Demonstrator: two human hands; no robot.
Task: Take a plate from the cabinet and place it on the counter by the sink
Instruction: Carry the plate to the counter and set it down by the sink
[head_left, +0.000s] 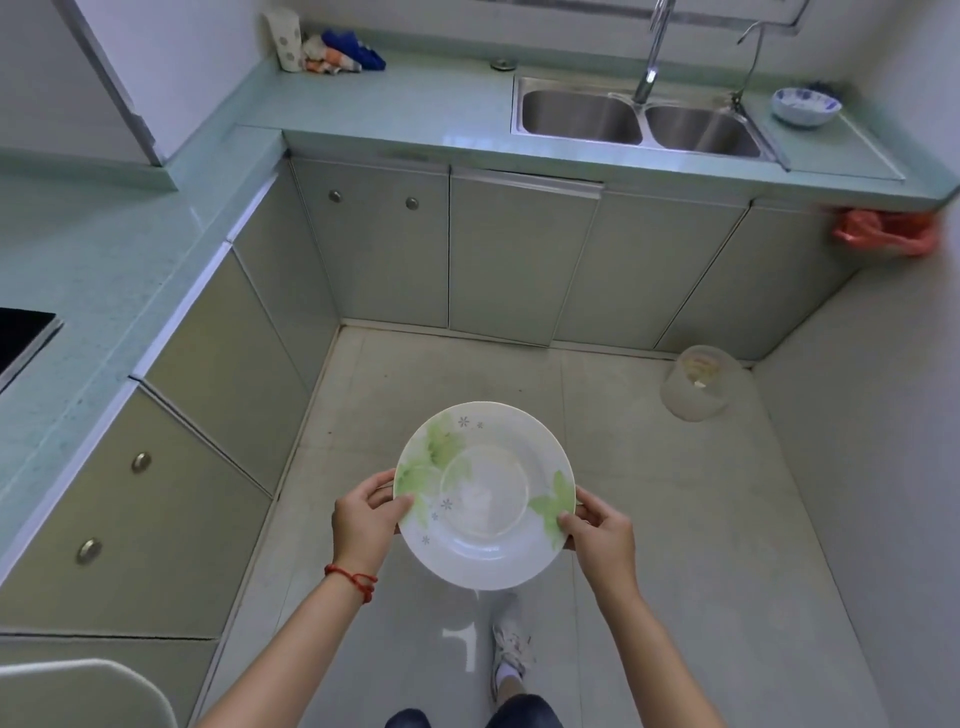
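Over floor: we hold plate (484, 496) level, left hand (363, 519) and right hand (600, 535) gripping opposite rims.
Ahead: sink (641, 120); worktop (431, 111) probably left.

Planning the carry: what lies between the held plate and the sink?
In the head view, only bare floor and closed cabinet doors lie between the plate and the sink.
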